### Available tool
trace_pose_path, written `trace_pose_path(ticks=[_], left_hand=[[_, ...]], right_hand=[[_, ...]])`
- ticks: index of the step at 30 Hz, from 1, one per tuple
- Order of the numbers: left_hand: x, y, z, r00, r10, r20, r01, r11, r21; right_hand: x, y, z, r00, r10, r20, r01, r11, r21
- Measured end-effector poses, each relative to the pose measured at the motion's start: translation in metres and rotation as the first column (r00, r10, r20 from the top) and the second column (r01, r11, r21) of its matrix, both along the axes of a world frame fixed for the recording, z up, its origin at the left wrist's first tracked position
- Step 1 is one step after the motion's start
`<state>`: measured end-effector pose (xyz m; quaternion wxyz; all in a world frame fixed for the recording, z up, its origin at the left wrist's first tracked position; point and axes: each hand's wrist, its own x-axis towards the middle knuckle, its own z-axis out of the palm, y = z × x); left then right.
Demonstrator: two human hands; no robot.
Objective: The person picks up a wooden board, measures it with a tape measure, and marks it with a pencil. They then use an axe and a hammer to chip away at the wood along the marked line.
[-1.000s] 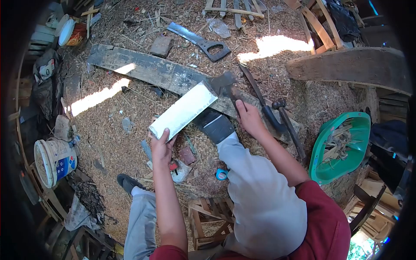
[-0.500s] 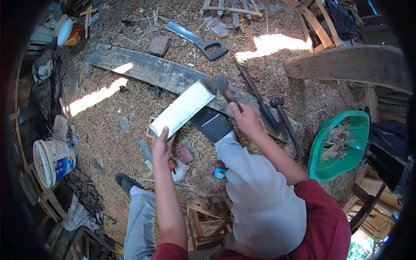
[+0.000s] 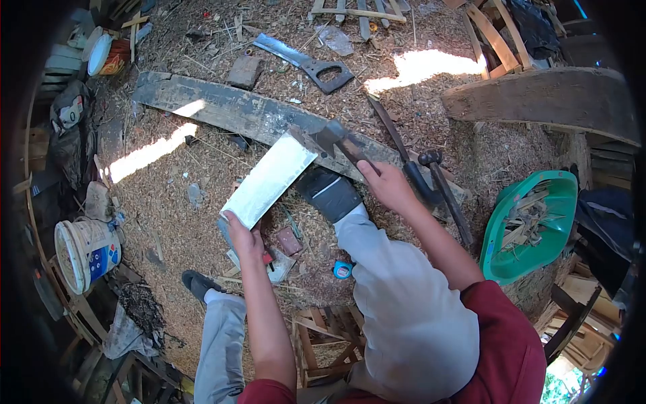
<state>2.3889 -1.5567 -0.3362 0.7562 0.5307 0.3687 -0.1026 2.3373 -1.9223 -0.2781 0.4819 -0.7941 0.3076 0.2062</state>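
Note:
My left hand [image 3: 245, 239] grips the lower end of a bright, pale rectangular board [image 3: 269, 178], thumb on its upper face. The board is held at a slant, its far end over a long weathered plank [image 3: 222, 111] on the ground. In my right hand [image 3: 387, 185] is the short wooden handle of a hatchet [image 3: 330, 137], fingers wrapped round it. The hatchet's dark metal head is right at the board's far end. My shoe [image 3: 330, 195] rests against the near side of the plank, below the hatchet.
A handsaw [image 3: 306, 64] and a brick-like block [image 3: 244, 72] lie beyond the plank. Right of my hand are a machete [image 3: 393, 138] and a hammer [image 3: 447, 192]. A green tub [image 3: 494, 249] of wood scraps, a blue tape measure [image 3: 342, 270] and a white bucket [image 3: 70, 256] stand around.
The pale board has shifted left and slightly down with my left hand. The hatchet has moved a little left, and its head has turned so more of the blade shows.

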Motion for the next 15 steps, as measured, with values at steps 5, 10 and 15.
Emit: trace_pose_path(ticks=[5,10,15], left_hand=[[0.005,0.008,-0.005,0.998,-0.065,-0.027,0.066,0.997,0.037],[0.009,0.002,-0.014,0.996,-0.084,-0.021,0.085,0.995,0.059],[0.009,-0.010,-0.027,0.995,-0.100,-0.032,0.103,0.985,0.139]], right_hand=[[0.021,0.003,0.026,0.979,-0.137,0.148,0.165,0.967,-0.197],[0.008,-0.002,0.016,0.964,-0.219,0.153,0.225,0.974,-0.026],[-0.004,0.004,0.019,0.988,-0.098,0.122,0.106,0.992,-0.065]])
